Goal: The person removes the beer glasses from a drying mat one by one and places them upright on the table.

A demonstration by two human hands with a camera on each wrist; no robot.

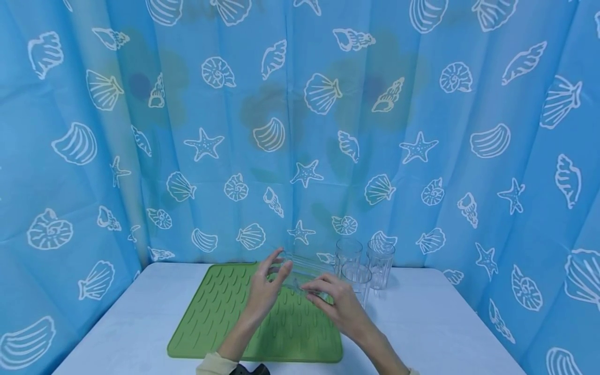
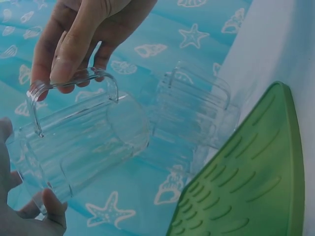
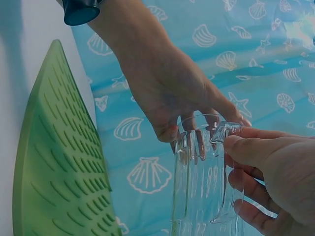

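Observation:
A clear glass mug (image 1: 307, 268) is held tilted on its side above the green mat (image 1: 220, 312). My left hand (image 1: 263, 291) grips one end of it between thumb and fingers, as the left hand (image 3: 167, 83) in the right wrist view also shows. With thumb and curled fingers, my right hand (image 1: 341, 302) holds the mug's handle (image 2: 74, 81). Ribbed vertical lines run along the mug's wall (image 2: 93, 137). In the head view the glass is faint, and part of it is hidden by the fingers.
Three clear glasses stand together right of the mat: a back left glass (image 1: 348, 251), a back right glass (image 1: 382, 265) and a front glass (image 1: 358, 281). All rest on the white table (image 1: 422, 323). A blue shell-print curtain (image 1: 290, 130) hangs behind and at both sides.

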